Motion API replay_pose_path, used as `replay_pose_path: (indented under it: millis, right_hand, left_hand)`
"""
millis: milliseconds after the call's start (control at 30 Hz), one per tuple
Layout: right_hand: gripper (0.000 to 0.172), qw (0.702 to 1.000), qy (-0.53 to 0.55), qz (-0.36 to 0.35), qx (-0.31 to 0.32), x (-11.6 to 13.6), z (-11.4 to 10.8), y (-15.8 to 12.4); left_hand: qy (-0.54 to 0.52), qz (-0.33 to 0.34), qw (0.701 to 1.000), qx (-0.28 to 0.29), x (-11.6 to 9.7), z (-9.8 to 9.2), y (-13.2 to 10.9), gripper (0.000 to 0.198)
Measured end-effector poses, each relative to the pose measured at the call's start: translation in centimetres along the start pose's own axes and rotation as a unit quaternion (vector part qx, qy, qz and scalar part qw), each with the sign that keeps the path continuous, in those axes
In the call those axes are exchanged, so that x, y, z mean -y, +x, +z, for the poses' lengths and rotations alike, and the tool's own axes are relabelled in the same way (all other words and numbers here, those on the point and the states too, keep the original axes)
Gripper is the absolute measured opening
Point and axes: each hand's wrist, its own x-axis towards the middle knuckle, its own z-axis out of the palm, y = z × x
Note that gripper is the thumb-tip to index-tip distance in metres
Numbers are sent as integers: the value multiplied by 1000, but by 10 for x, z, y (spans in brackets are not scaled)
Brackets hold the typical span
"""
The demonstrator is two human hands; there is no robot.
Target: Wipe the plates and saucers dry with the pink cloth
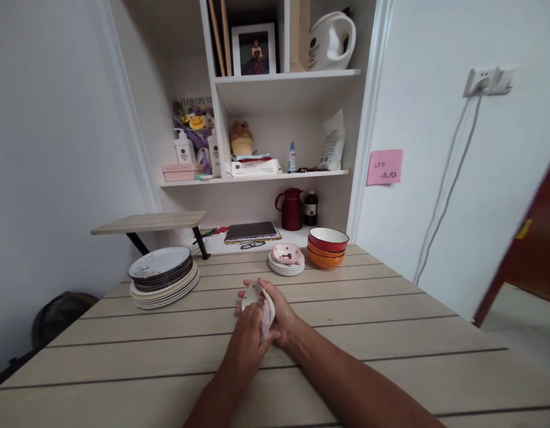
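Low over the middle of the table, a small white dish (252, 293) with faint spots is tilted on its side between both hands. My right hand (280, 309) wraps round it from behind and to the right, and several of its fingertips show past the far left rim. My left hand (250, 326) is closed at the near side, its fingers reaching into the dish on a pale, thin cloth (268, 316). The cloth folds over the near right rim. Where the left fingertips press is partly hidden.
Plates (161, 284) are stacked at the left beside a small raised shelf (154, 222). Beyond my hands stand a stack of small white dishes (286, 268) with a pink-rimmed dish (287, 254) on top, and red and orange bowls (327, 248). A red jug (291, 209) is behind.
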Motion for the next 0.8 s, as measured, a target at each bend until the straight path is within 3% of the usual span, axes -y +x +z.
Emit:
replay_pose_path:
  millis: [200, 300, 400, 500, 567, 700, 800]
  right_hand:
    - [36, 995, -29, 97, 15, 26, -7, -2]
    - [40, 995, -19, 101, 12, 33, -5, -5]
    - [48, 997, 4, 73, 20, 26, 1, -7]
    - [44, 999, 6, 14, 33, 10, 5, -8]
    - [43, 998, -5, -46, 43, 1, 6, -7]
    - [61, 991, -57, -105, 57, -5, 1, -7]
    - [52, 992, -45, -105, 44, -6, 1, -6]
  left_hand:
    - [90, 101, 990, 41, 3, -1, 2, 60]
    - [69, 80, 994, 32, 4, -1, 4, 53]
    - [-31, -4, 999, -39, 2, -4, 2, 40]
    - [-149, -115, 976, -111, -1, -9, -2, 38]
    - [-184, -151, 964, -123, -2, -11, -3, 40]
    - [-135, -126, 977, -103, 3, -5, -3, 41]
    - [-50, -67, 992, -99, 9, 2, -3, 41]
